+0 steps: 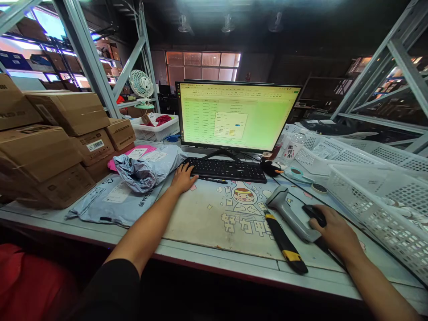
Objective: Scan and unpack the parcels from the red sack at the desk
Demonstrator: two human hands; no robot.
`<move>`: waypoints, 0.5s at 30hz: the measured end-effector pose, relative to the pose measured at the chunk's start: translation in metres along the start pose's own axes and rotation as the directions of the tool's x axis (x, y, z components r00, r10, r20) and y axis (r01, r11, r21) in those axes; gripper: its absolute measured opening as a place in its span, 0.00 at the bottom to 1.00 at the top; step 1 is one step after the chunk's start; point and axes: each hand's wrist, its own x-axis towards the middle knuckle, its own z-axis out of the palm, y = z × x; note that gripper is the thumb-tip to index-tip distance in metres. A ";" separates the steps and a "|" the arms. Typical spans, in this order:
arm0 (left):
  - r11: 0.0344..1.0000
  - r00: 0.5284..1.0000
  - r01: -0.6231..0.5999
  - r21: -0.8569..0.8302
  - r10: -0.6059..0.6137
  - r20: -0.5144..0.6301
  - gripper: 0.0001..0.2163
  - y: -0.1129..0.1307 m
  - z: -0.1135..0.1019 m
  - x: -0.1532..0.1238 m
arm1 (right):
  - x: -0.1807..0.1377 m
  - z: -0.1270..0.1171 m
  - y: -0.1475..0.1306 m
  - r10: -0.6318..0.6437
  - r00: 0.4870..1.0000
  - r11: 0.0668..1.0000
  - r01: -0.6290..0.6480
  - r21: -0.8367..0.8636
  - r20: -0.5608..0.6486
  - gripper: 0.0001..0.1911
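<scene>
Two input devices are in use at once: a black mouse (314, 214) is covered by the right hand (336, 232), palm down with the fingers curled loosely over it, and the left end of the keyboard (225, 169) is touched by the fingertips of the left hand (182, 178), which lies flat and open with nothing held in it. The mouse sits on the right part of the desk mat (214, 214), just beside a grey scanner (287, 211) that lies on its side, apart from both hands; a black and yellow knife (284, 243) lies near the scanner, towards the desk's front edge. The keyboard is set at the foot of the monitor (236, 116), where a green table with a small pale dialog box over it is shown. From this, the step in hand is judged to be computer entry, with the dialog awaiting an answer; the next move would call for a small, steady slide of the mouse to bring the pointer onto the dialog, or a key press from the left hand. Left of the keyboard, a crumpled grey mailer bag (149, 169) lies on flatter bags, with stacked cartons (50, 142) beyond. White baskets (377, 200) are ranged along the right side, and a small fan (142, 87) stands behind.
</scene>
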 end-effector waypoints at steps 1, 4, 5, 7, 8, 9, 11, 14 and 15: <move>1.000 1.000 -0.001 -0.003 0.001 -0.003 0.29 0.000 0.000 0.000 | 0.000 0.000 0.000 0.005 1.000 1.000 -0.005 -0.003 0.005 0.32; 1.000 1.000 0.000 -0.011 0.000 -0.005 0.29 0.000 0.000 0.001 | 0.000 0.000 0.002 0.000 1.000 1.000 0.000 -0.007 0.016 0.32; 1.000 1.000 0.000 -0.012 0.000 -0.004 0.29 0.000 0.000 0.001 | -0.001 0.000 0.002 -0.009 1.000 1.000 0.010 -0.005 0.014 0.32; 1.000 1.000 0.000 -0.012 0.000 -0.004 0.29 0.000 0.001 0.001 | 0.000 0.001 0.004 -0.029 1.000 1.000 0.029 0.000 0.004 0.31; 1.000 1.000 -0.001 -0.012 0.001 -0.007 0.29 0.000 0.001 0.001 | 0.000 0.002 0.004 -0.037 0.999 0.999 0.037 0.002 -0.003 0.31; 1.000 1.000 -0.002 -0.011 0.002 -0.012 0.29 -0.001 0.001 0.001 | 0.000 0.002 0.005 -0.043 0.999 0.999 0.043 0.004 -0.010 0.31; 1.000 1.000 -0.005 -0.013 0.005 -0.019 0.29 -0.002 0.002 0.001 | 0.001 0.003 0.005 -0.048 0.999 0.999 0.048 0.006 -0.014 0.31; 1.000 1.000 -0.006 -0.019 0.005 -0.019 0.29 -0.003 0.003 0.002 | 0.002 0.004 0.006 -0.046 0.999 0.999 0.046 0.005 -0.004 0.31; 1.000 1.000 -0.006 -0.020 0.006 -0.018 0.29 -0.003 0.004 0.002 | 0.002 0.004 0.006 -0.045 0.999 0.999 0.045 0.004 -0.003 0.31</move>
